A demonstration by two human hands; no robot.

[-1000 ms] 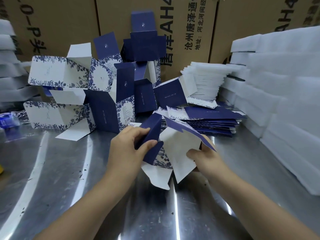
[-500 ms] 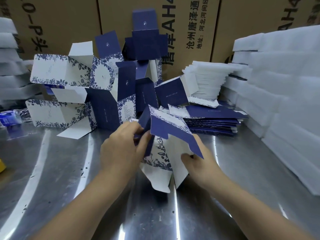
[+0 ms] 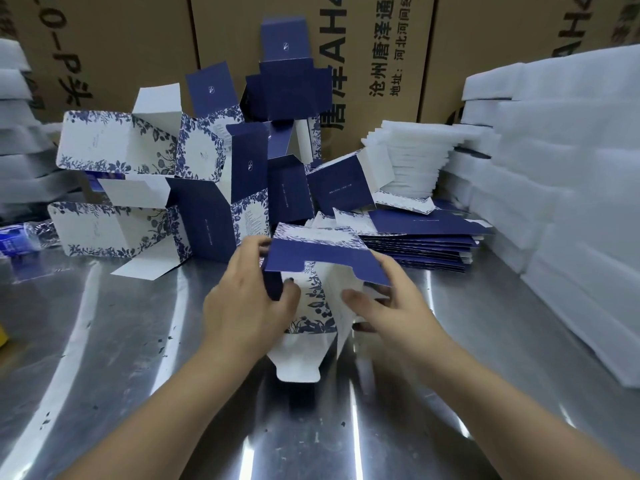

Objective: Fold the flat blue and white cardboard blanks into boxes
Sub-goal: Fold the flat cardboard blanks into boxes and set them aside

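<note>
Head cam: L hand [image 3: 242,306] grips the blank [image 3: 318,251] at its left edge, thumb on the printed front, fingers over the top. R hand [image 3: 398,313] holds the right side, thumb on the white inner panel, fingers under the blue flap. Blank's partly opened, just above the steel table [image 3: 121,375]. Flat blanks stack [image 3: 426,237] sits behind-right, folded boxes [image 3: 204,220] behind-left.

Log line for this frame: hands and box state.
step: mid-fold | left hand: grips box blank, left edge | right hand: holds its right side | flat stack: behind
</note>
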